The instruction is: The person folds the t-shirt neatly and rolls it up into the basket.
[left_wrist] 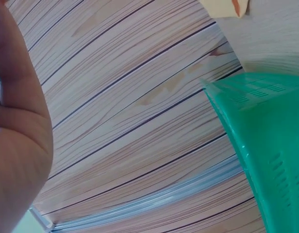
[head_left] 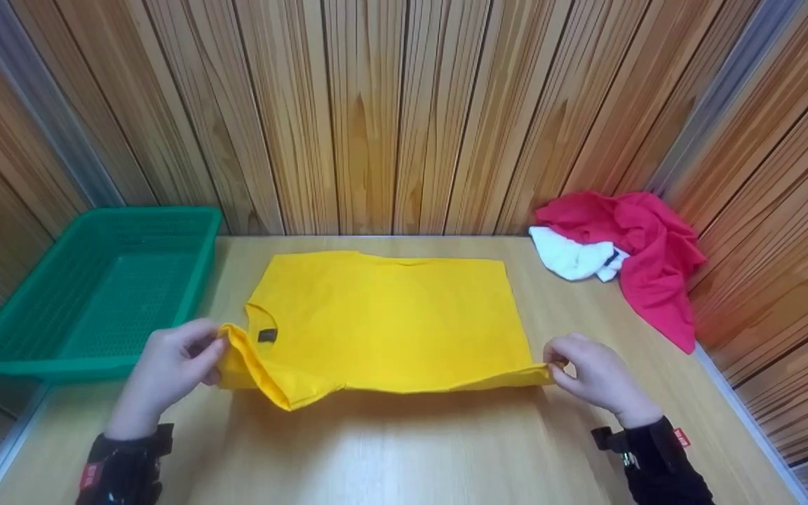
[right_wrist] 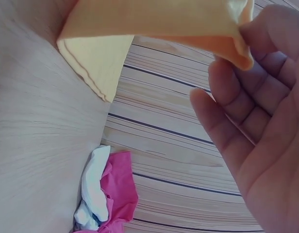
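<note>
A yellow T-shirt point(head_left: 390, 315) lies sideways on the table, its collar with a dark label toward the left. At the shirt's near left part, my left hand point(head_left: 176, 361) pinches the fabric by the sleeve and lifts it. My right hand point(head_left: 593, 372) pinches the near right corner at the hem. Between the two hands the near edge hangs raised, casting a shadow on the table. In the right wrist view, thumb and index finger of the right hand point(right_wrist: 266, 92) hold the yellow cloth point(right_wrist: 159, 19). The left wrist view shows only part of the left hand point(left_wrist: 18, 131), with its grip out of sight.
A green plastic basket point(head_left: 200, 280) stands at the left. Crumpled in the back right corner are a red cloth point(head_left: 656, 245) and a white cloth point(head_left: 572, 256). Wood-panelled walls point(head_left: 369, 119) enclose the table point(head_left: 390, 456) at the back and sides.
</note>
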A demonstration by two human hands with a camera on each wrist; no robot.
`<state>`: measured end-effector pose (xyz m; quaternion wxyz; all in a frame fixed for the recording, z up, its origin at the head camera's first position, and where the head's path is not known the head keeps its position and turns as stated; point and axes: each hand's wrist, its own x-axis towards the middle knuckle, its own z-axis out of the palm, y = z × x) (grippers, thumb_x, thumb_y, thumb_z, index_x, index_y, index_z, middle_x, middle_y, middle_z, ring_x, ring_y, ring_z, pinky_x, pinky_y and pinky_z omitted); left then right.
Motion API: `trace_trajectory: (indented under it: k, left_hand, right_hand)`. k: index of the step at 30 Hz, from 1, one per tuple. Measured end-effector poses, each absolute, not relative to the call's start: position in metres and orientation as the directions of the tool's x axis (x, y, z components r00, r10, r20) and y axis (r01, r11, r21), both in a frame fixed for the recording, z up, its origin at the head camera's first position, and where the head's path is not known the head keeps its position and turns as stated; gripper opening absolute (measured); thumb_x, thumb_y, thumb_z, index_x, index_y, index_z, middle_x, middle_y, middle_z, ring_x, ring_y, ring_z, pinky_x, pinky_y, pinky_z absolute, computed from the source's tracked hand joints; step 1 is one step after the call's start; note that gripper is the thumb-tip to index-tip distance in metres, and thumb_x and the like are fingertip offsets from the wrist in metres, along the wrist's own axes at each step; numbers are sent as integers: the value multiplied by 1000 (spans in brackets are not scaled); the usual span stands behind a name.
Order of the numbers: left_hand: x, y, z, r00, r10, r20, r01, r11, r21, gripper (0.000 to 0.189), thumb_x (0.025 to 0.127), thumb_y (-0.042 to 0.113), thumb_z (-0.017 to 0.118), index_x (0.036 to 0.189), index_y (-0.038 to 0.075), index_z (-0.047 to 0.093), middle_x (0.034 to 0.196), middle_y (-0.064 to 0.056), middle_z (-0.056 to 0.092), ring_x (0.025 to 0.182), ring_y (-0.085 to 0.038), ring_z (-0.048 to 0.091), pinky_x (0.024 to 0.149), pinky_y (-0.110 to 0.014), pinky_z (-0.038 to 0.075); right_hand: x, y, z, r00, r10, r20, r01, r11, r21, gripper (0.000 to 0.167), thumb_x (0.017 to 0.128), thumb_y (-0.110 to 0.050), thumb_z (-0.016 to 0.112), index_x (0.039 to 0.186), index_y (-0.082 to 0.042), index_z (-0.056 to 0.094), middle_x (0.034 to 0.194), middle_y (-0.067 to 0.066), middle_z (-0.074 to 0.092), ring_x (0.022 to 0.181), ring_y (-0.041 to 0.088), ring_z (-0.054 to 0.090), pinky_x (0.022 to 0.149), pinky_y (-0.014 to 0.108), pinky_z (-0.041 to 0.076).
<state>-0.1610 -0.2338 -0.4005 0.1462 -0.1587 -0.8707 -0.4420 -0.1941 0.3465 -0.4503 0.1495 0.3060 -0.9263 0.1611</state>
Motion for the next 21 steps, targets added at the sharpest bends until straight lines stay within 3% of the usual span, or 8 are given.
trace_trajectory:
  k: [4, 9, 21]
  left_hand:
    - [-173, -231, -401, -937, 110, 331, 330, 584, 742, 9, 94, 2, 64, 102, 3, 69, 80, -5, 66, 54, -17, 58, 54, -26, 54]
    - [-189, -229, -405, -968, 37, 250, 217, 625, 750, 19, 98, 13, 61, 113, 2, 66, 85, -9, 65, 60, -21, 60, 60, -25, 54]
    - [-217, -224, -416, -973, -11, 231, 162, 685, 711, 23, 101, 20, 56, 115, 3, 64, 89, -12, 67, 66, -21, 63, 64, -32, 56]
  right_hand:
    - [-203, 345, -449, -816, -472, 334, -559, 791, -248, 20, 81, -2, 77, 91, -15, 66, 85, -10, 61, 80, 10, 56, 73, 32, 54]
    - [-216, 341, -450, -858, -422, 292, -499, 817, -289, 12, 87, -6, 74, 97, -11, 68, 89, -6, 64, 83, 13, 57, 78, 37, 54]
    - [-249, 334, -466, -855, -416, 310, -500, 818, -283, 10, 87, -3, 72, 90, -9, 65, 83, -1, 63, 80, 21, 59, 76, 43, 52]
